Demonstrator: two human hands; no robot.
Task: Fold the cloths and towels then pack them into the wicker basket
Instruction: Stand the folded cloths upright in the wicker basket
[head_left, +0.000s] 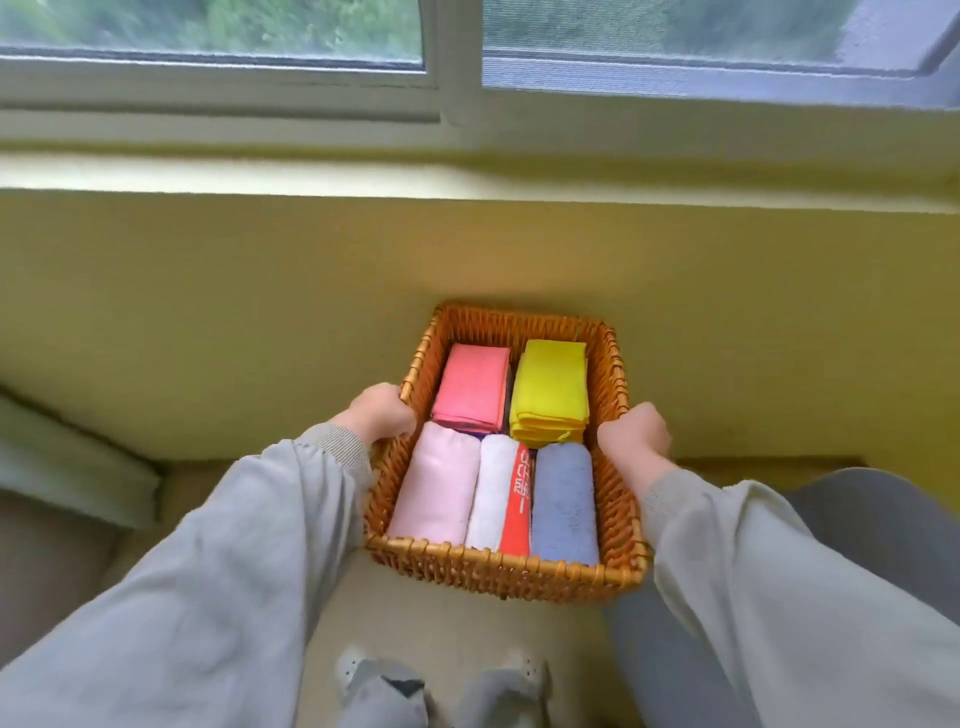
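Note:
The wicker basket (498, 574) is held up in front of me, off the floor. My left hand (382, 413) grips its left rim and my right hand (634, 436) grips its right rim. Inside, at the far end, lie a folded pink cloth (471, 388) and a stack of folded yellow cloths (550, 389). Along the near end three rolled towels lie side by side: a pale pink towel (436, 488), a white towel with a red band (501, 493) and a blue towel (563, 501).
A yellow wall (260, 312) with a window sill (311, 171) and a window stands straight ahead. A grey cushion (72, 462) lies at the left, a dark grey object (872, 519) at the right. My feet (441, 680) stand on the beige floor below the basket.

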